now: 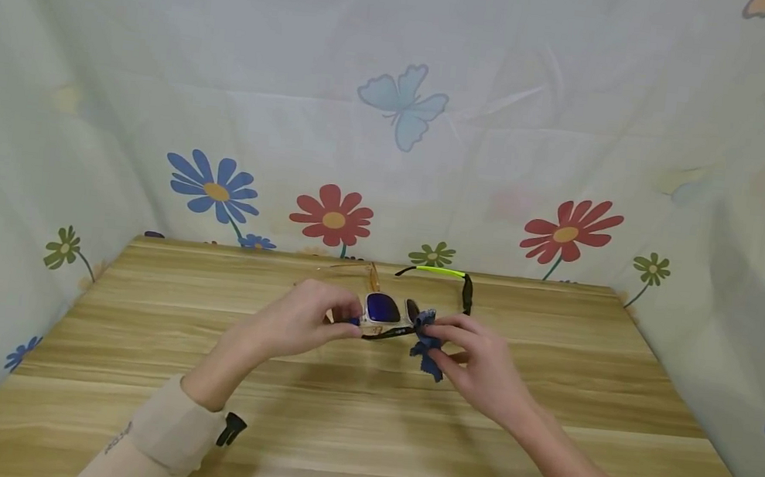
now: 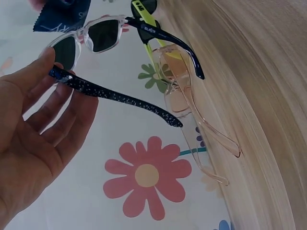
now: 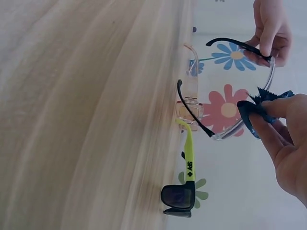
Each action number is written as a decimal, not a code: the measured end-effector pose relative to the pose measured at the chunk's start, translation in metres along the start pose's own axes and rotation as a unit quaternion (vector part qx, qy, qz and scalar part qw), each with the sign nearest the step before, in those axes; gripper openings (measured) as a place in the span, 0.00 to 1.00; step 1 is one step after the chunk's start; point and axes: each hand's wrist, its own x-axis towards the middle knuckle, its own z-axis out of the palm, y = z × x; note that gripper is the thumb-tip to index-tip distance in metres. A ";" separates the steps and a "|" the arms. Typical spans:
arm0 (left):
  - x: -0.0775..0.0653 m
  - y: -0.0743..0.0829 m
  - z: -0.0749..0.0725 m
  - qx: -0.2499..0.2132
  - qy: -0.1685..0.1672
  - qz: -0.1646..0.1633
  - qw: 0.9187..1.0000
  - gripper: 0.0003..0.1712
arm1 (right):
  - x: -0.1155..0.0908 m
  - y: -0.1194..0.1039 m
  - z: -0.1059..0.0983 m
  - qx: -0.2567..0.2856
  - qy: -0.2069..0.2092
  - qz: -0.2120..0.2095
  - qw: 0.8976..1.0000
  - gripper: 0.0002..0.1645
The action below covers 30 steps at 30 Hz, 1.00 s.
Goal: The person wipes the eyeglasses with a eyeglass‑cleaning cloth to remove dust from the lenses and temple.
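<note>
Sunglasses [image 1: 384, 309] with a clear frame, dark bluish lenses and black temples are held up above the wooden table. My left hand [image 1: 307, 320] pinches them at one end, near the hinge of a white-speckled temple [image 2: 120, 98]. A crumpled dark blue cleaning cloth [image 1: 429, 344] with jagged edges is gripped between the thumb and fingers of my right hand [image 1: 484, 366]. In the head view the cloth overlaps the lens at the other end of the sunglasses; the right wrist view shows it beside the front of the frame.
Behind the held pair, black sunglasses with neon yellow temples [image 3: 188, 153] rest on the wooden table [image 1: 334, 435]. Beside them lie peach-coloured transparent glasses [image 2: 177, 72]. A flower-printed curtain [image 1: 289, 65] stands along the table's back and sides.
</note>
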 end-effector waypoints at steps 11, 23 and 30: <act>0.001 0.001 0.002 0.037 0.018 0.003 0.999 0.03 | 0.009 -0.007 0.001 -0.021 -0.003 -0.005 1.000 0.12; -0.002 0.000 0.002 0.052 0.051 0.019 0.997 0.08 | 0.018 -0.014 0.006 -0.021 0.004 -0.001 1.000 0.08; -0.003 0.001 0.002 0.040 0.047 0.049 0.997 0.09 | 0.021 -0.014 0.011 -0.029 0.001 0.005 1.000 0.10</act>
